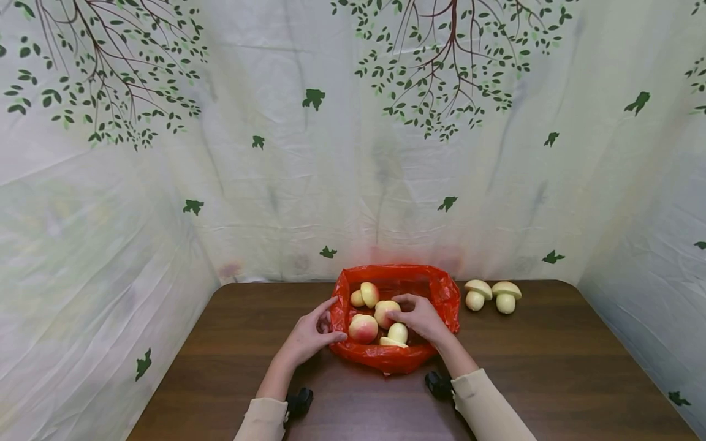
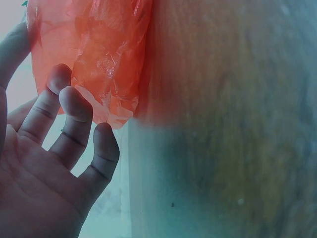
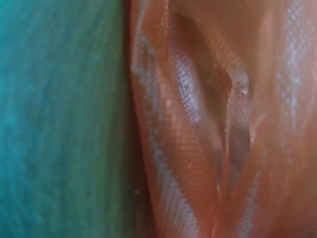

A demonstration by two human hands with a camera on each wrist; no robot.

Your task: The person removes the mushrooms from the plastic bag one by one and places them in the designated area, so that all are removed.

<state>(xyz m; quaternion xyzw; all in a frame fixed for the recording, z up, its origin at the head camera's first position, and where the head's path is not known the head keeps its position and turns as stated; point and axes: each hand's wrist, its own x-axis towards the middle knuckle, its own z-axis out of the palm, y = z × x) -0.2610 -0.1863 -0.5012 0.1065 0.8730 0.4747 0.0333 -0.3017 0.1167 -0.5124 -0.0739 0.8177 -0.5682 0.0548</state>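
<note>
A red plastic bag (image 1: 451, 300) stands with its mouth wide, its rim spread. My left hand (image 1: 307, 334) holds the bag's left rim, thumb over the edge and the other fingers outside; the left wrist view shows those fingers loosely bent beside the red film (image 2: 106, 54). Inside the bag, my right hand (image 1: 421, 317) pinches a yellow-red peach (image 1: 385, 313). Another peach (image 1: 363, 329) lies to its left. A pale mushroom (image 1: 397, 334) rests near the front rim, and a mushroom-shaped piece (image 1: 369, 294) lies at the back left. Only bag film (image 3: 173, 148) and tabletop fill the right wrist view.
Two pale mushrooms (image 1: 505, 297) stand side by side on the dark wooden table (image 1: 551, 367), right of the bag. A leaf-printed cloth (image 1: 353, 184) hangs behind the table's back edge and at both sides. Black wrist cameras (image 1: 300, 402) sit below my hands.
</note>
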